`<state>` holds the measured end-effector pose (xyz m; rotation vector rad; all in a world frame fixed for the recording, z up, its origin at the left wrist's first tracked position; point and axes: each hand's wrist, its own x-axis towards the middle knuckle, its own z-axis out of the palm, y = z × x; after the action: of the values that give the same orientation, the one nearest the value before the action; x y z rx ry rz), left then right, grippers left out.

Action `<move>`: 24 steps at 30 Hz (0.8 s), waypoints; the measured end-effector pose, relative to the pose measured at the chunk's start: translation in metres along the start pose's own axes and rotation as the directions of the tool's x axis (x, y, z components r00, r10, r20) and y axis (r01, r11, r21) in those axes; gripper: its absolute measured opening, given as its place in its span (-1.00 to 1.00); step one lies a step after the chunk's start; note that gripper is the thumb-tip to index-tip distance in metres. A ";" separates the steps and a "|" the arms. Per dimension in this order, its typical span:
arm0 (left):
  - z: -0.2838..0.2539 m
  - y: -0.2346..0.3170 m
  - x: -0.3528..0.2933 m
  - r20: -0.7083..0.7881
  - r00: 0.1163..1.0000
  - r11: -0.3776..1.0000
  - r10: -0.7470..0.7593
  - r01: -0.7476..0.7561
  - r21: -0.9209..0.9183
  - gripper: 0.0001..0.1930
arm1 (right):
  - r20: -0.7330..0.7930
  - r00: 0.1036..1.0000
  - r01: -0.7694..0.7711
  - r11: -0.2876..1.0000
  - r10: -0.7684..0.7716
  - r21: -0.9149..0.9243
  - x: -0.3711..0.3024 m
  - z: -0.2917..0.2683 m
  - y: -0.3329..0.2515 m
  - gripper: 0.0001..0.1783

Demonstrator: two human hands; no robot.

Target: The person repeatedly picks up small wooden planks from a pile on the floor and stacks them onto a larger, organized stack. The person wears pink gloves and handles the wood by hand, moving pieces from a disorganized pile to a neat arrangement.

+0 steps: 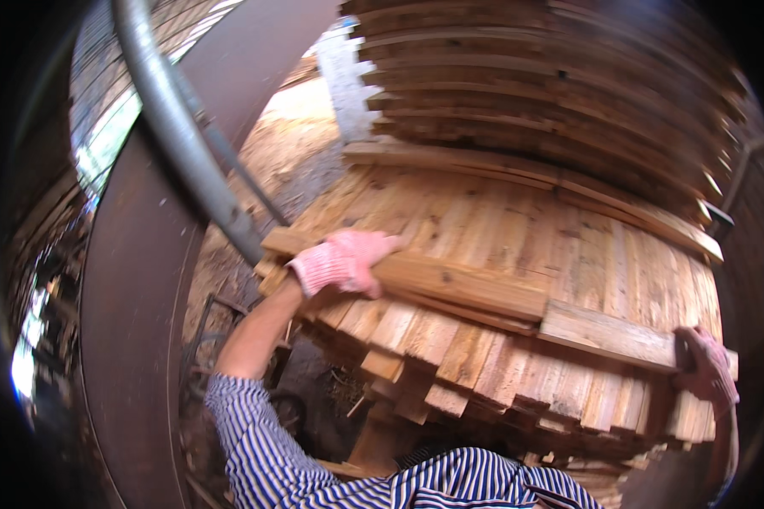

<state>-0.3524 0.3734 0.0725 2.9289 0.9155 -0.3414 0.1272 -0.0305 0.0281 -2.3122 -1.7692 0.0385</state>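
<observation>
Brown panelling (pixel 136 339) and a grey metal pipe (pixel 170 119) stand beyond the left edge of a broad wooden stack (pixel 492 204), its planks laid side by side with uneven ends along the near edge. Near the stack's left edge, the left hand (pixel 344 261), in a pink glove, is partly closed around a board, fingers stretched over the top and thumb down the near side. That left board (pixel 463 282) lies crosswise, set back from the near edge; a paler right board (pixel 609 333) continues its line toward the right edge. There the right hand (pixel 705 365) clasps the paler board's outer end, fingers bent over it; dimness and blur make its covering hard to judge.
</observation>
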 end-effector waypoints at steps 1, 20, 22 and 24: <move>-0.006 -0.003 -0.002 0.039 0.999 1.000 0.019 -0.019 -0.005 -0.13 | 0.057 0.997 -0.060 0.998 0.060 -0.012 0.000 -0.001 -0.011 -0.12; -0.011 -0.043 -0.011 0.009 0.974 0.972 0.225 -0.224 -0.071 -0.11 | 0.106 0.993 -0.057 0.998 0.057 0.000 0.014 -0.011 -0.053 -0.20; -0.011 -0.034 -0.005 0.023 0.977 0.975 0.212 -0.210 -0.070 -0.12 | 0.073 0.988 -0.126 0.987 0.134 -0.103 0.011 -0.017 -0.069 -0.20; -0.017 -0.021 0.000 0.055 0.983 0.984 0.178 -0.177 -0.012 -0.16 | 0.064 0.987 -0.139 0.984 0.146 -0.110 0.008 -0.003 -0.068 -0.23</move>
<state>-0.3616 0.3926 0.0892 2.9491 0.6408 -0.4053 0.0652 -0.0062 0.0450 -2.5405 -1.6726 0.0546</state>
